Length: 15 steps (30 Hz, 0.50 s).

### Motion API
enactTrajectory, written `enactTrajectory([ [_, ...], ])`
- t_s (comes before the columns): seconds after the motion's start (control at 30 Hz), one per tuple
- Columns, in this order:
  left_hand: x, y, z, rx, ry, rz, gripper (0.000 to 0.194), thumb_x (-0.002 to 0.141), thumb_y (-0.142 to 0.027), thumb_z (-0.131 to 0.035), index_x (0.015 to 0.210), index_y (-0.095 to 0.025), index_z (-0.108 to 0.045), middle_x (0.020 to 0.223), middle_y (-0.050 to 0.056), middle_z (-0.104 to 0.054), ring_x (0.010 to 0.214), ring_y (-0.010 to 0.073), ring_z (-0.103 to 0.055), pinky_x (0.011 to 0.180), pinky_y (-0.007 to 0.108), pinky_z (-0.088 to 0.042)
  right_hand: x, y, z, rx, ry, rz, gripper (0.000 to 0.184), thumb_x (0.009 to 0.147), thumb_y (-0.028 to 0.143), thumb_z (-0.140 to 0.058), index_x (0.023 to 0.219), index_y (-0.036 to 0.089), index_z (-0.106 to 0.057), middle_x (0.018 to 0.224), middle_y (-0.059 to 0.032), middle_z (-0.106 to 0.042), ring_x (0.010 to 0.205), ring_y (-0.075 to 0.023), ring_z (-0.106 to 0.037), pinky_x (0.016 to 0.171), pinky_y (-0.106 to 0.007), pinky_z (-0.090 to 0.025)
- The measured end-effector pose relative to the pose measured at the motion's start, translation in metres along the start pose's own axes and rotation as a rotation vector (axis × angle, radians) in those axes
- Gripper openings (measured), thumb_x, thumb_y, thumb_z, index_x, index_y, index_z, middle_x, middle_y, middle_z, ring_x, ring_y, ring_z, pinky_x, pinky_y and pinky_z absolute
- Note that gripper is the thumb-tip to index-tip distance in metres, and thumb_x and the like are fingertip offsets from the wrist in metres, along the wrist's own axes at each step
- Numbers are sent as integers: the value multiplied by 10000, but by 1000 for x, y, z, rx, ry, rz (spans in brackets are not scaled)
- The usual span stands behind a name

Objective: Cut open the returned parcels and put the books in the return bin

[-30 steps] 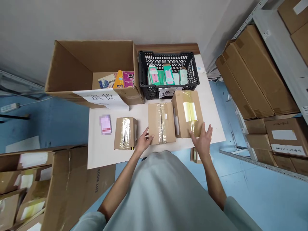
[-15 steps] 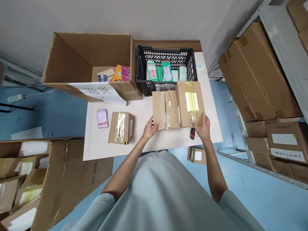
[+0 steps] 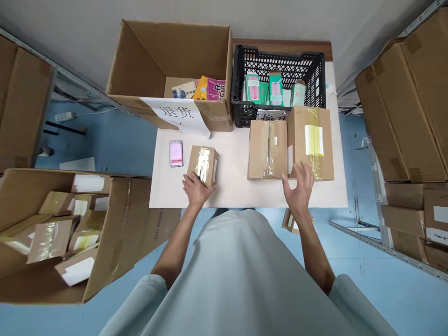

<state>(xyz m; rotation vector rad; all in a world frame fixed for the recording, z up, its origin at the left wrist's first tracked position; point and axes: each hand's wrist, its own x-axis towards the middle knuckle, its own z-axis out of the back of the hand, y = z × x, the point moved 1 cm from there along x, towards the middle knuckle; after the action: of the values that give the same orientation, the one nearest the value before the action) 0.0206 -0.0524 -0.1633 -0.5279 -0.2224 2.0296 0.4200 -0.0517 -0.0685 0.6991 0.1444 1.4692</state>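
Observation:
My left hand (image 3: 194, 189) grips the near end of a small taped cardboard box (image 3: 203, 164) on the white table (image 3: 231, 191), fingers round its lower corners. My right hand (image 3: 298, 188) hovers open, fingers spread, just in front of two bigger taped boxes: a middle box (image 3: 268, 149) and a taller box with a yellow label (image 3: 310, 140), which stand side by side against the black crate (image 3: 278, 70).
A large open carton (image 3: 168, 70) with a paper sign holds books at the table's back left. The black crate holds green packets. A pink card (image 3: 176, 153) lies near the small box. An open carton of parcels (image 3: 52, 224) stands on the floor at left; shelves of cartons (image 3: 406, 102) stand at right.
My left hand left the middle box and moved left onto the small box. My right hand let go of the labelled box and drew back, open. The two bigger boxes were pushed back toward the crate.

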Motion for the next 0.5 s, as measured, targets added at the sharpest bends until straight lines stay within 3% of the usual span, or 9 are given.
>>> enactTrajectory([
  [0.1,0,-5,-11,-24,-54,-10,1216,778,-439,-913,1733,-33,-278,1778,449,-252,1621,634,-339,1277,813,-323,-9,35,-16,42,43,-8,497,1146,540,-574,1550,258,-642,1675,-199,-574,1645,-365,-472,1321,-695,-426],
  [0.23,5,-11,-18,-66,-2,-105,1197,778,-396,-930,1744,-70,-303,1779,408,-301,1611,604,-369,1284,777,-355,-24,83,-50,116,144,-17,477,1165,530,-534,1497,228,-695,1624,-193,-635,1585,-329,-549,1324,-615,-462],
  [0.37,4,-24,-26,-118,83,-259,1123,813,-365,-946,1730,-83,-362,1823,393,-252,1643,611,-319,1302,780,-326,-38,120,-106,188,422,-109,565,1156,543,-525,1558,175,-674,1644,-199,-643,1540,-319,-607,1306,-518,-510],
  [0.5,1,-31,-29,-210,218,-409,941,953,-307,-788,1745,-59,-346,1810,370,-311,1631,559,-376,1291,716,-384,-45,136,-155,170,678,-357,598,1143,430,-527,1657,132,-593,1615,-217,-682,1367,-325,-746,1189,-483,-604],
])
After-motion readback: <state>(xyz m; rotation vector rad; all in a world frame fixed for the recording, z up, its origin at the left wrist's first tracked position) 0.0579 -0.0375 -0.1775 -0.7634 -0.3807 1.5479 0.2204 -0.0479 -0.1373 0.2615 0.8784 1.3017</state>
